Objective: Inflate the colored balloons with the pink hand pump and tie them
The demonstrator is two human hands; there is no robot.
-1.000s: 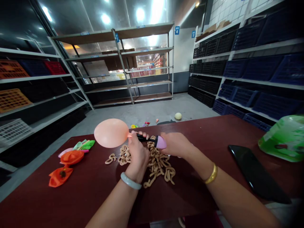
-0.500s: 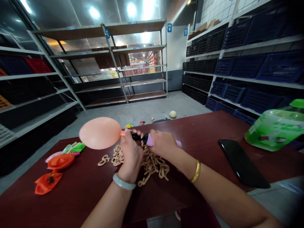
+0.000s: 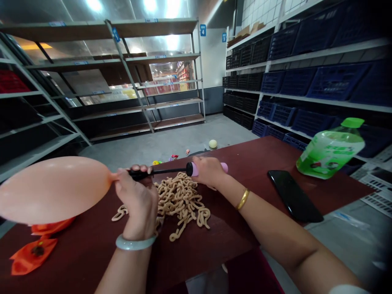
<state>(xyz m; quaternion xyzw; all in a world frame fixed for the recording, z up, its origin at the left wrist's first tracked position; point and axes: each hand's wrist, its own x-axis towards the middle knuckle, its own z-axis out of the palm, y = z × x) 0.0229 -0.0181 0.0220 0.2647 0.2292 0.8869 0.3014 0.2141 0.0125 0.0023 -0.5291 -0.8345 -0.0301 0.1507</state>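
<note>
As left hand (image 3: 136, 200) pinches, right hand (image 3: 208, 171) clenches.

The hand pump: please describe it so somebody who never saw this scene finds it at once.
On the dark red table, look above the beige chain pile. The pump is the thin black rod there, with a peach balloon at the left hand and, unlike anything nearby, a pink handle in the right hand.

Bright ceiling lights (image 3: 167, 6) overhead with glare, dark vignetted corners, wide-angle warping at edges
</note>
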